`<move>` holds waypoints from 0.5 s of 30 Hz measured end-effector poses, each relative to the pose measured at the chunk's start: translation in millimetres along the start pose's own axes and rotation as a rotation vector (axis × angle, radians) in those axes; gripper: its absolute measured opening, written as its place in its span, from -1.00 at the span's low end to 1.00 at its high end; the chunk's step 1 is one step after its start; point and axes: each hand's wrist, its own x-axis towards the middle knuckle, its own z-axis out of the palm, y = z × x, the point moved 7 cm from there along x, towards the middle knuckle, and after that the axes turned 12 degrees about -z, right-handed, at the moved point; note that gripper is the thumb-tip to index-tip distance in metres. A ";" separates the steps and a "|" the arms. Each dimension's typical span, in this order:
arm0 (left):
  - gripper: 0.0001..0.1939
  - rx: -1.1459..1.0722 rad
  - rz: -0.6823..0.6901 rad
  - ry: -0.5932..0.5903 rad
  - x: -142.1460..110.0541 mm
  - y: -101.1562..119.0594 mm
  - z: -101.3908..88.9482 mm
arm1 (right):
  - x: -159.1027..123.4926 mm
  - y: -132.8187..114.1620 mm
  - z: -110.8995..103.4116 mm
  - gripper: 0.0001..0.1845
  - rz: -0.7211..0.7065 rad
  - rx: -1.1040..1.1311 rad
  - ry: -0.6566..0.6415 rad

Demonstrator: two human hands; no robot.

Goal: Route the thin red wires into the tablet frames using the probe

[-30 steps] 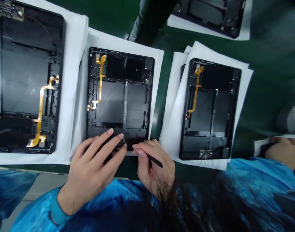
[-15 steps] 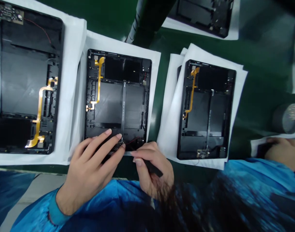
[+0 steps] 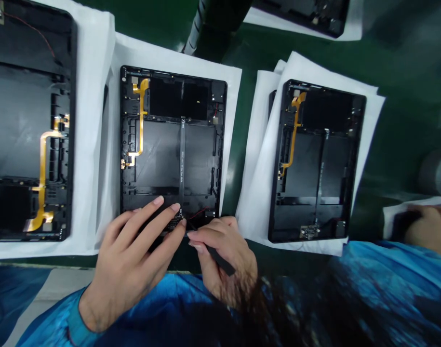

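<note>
An open black tablet housing (image 3: 171, 149) lies on a white sheet (image 3: 108, 159) in front of me, with an orange flex cable (image 3: 140, 120) down its left side. My left hand (image 3: 129, 260) rests on its near edge, fingers stretched, fingertips pressing a small circuit board (image 3: 175, 220) beside a red wire (image 3: 200, 212). My right hand (image 3: 222, 250) is closed in a pinch around a thin black tool (image 3: 220, 259), its tip at the same near edge.
A second open housing (image 3: 317, 159) lies on white sheets to the right, a third (image 3: 25, 120) to the left, another (image 3: 307, 14) at the far edge. The surface is a green mat (image 3: 404, 72). Another person's hand (image 3: 428, 226) and blue sleeve (image 3: 386, 274) are at the right.
The view has shifted slightly, so the housings sit a little further left. My right hand has edged left toward the small board; my left hand stays pressed on it.
</note>
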 end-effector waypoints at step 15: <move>-0.66 -0.006 -0.010 -0.012 -1.0 -1.7 0.8 | -0.9 1.3 0.4 -0.64 0.031 -0.008 0.000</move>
